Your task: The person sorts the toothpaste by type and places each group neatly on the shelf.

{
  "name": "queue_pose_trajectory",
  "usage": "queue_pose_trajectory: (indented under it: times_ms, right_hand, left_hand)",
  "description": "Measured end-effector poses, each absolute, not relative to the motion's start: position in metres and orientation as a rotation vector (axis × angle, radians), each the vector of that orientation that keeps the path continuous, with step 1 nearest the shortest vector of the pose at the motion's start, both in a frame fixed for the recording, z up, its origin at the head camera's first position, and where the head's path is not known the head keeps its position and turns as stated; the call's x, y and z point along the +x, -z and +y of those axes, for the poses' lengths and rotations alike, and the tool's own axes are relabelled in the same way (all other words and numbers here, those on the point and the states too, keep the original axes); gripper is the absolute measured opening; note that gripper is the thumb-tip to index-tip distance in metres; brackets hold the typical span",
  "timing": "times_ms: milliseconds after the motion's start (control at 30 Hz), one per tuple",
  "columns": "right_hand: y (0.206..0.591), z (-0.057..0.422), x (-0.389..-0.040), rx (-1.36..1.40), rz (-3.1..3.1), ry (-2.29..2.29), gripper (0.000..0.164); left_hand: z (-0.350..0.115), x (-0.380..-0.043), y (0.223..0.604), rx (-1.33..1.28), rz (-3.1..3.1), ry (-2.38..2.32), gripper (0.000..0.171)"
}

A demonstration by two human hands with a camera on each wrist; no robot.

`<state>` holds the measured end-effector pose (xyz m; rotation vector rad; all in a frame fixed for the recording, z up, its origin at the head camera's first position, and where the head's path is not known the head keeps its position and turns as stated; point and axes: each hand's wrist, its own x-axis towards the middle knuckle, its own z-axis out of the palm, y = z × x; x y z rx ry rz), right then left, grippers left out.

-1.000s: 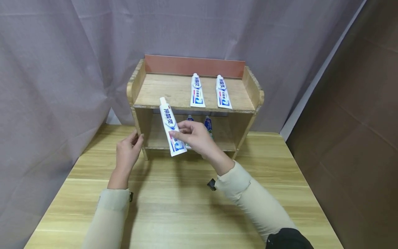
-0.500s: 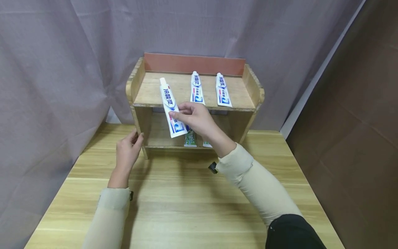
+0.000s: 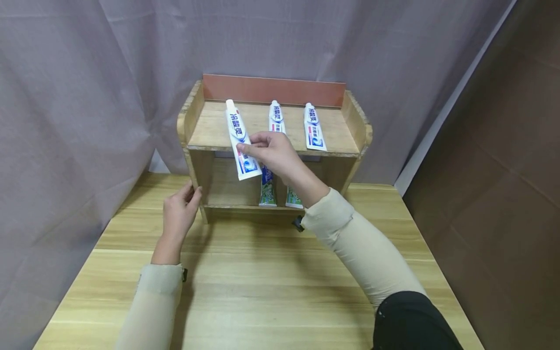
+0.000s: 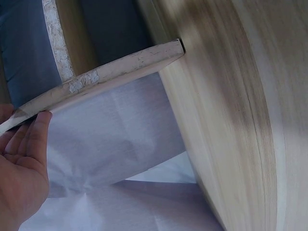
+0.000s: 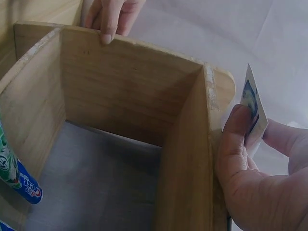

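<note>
My right hand pinches a white and blue toothpaste tube between thumb and fingers, cap pointing away, over the left front part of the top shelf. In the right wrist view only the flat crimped end of this tube shows. My left hand grips the front edge of the left side panel of the wooden rack, thumb on one face and fingers on the other. Two matching white tubes lie on the top shelf, a middle tube partly behind my right hand and a right tube.
On the lower shelf lie two blue and green toothpaste tubes, a left one and a right one partly hidden by my right hand. The rack stands on a wooden table before a grey curtain. Brown cloth hangs at right.
My right hand has raised the white toothpaste tube from in front of the lower shelf to over the top shelf's front edge. My left hand has stayed on the side panel.
</note>
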<state>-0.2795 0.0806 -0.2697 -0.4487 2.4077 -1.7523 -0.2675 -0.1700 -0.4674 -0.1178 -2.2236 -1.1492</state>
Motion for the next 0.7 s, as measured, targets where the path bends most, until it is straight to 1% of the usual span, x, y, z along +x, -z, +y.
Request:
queue_pose_trajectory:
  times_ms: [267, 500, 700]
  right_hand:
    - [0.265, 0.079, -0.283, -0.383, 2.424, 1.751, 0.035]
    - [0.257, 0.074, -0.282, -0.339, 2.374, 1.827, 0.041]
    - [0.244, 0.067, -0.293, -0.266, 2.305, 1.88, 0.037]
  left_hand:
    - [-0.17, -0.267, 0.468, -0.12, -2.212, 1.143, 0.025]
    - [-0.169, -0.267, 0.468, -0.137, -2.207, 1.137, 0.026]
    - [-0.17, -0.268, 0.467, -0.132, -2.208, 1.138, 0.028]
